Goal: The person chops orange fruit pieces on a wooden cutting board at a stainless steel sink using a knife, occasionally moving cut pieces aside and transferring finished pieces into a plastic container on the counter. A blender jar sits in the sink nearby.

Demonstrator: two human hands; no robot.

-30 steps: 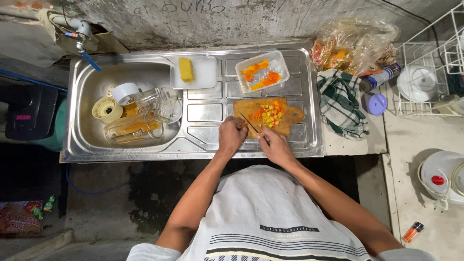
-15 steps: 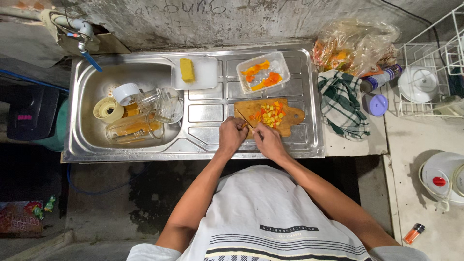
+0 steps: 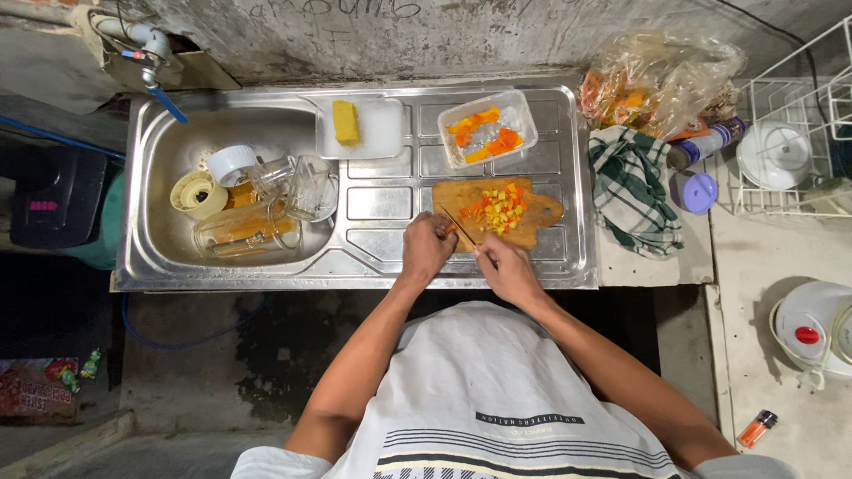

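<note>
The right hand (image 3: 508, 270) gripped a knife (image 3: 459, 226) over the wooden cutting board (image 3: 453, 197), the left hand (image 3: 426, 248) closed on an orange piece (image 3: 451, 230), below a clear rectangular tub (image 3: 522, 113).

A rough grey concrete wall (image 3: 426, 35) runs along twelve o'clock, with a pipe and tap (image 3: 146, 44) at eleven. The dark, stained floor (image 3: 204, 355) spreads at seven o'clock. A pale counter (image 3: 781, 257) stands at three, evenly lit.
</note>
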